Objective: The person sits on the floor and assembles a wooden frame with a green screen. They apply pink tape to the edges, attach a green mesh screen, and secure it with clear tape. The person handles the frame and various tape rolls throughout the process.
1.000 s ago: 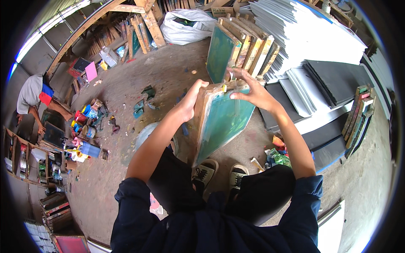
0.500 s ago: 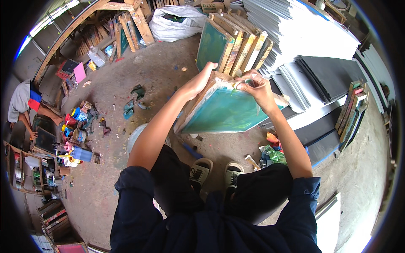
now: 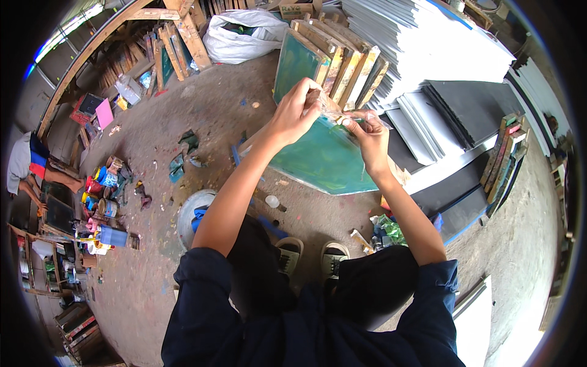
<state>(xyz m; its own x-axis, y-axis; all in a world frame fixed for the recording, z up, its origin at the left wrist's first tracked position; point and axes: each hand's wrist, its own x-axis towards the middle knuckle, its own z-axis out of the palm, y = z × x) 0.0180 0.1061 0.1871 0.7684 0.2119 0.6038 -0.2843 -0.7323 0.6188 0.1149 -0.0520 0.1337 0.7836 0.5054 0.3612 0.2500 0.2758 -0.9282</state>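
A screen-printing frame (image 3: pixel 324 160) with green mesh is tilted in front of my knees. Crumpled, clear-brownish packing tape (image 3: pixel 331 107) lifts from its far edge. My left hand (image 3: pixel 296 115) is closed at the far left corner, with its fingers pinching the tape. Close on its right, my right hand (image 3: pixel 370 133) pinches the tape along the same edge between thumb and fingers. The hands hide part of the frame's wooden border, and what supports the frame from below does not show.
More wooden screen frames (image 3: pixel 339 58) lean in a row just beyond. White sheets (image 3: pixel 428 43) and black boards (image 3: pixel 477 113) are stacked at right. Paint cans (image 3: pixel 107 177) crowd the left floor, near another person (image 3: pixel 27 162). A metal basin (image 3: pixel 189 214) sits beside my left leg.
My left hand has left the frame's left side and moved right to pinch tape at the corner. The tape stands further off the edge. The frame has shifted slightly and tilted differently.
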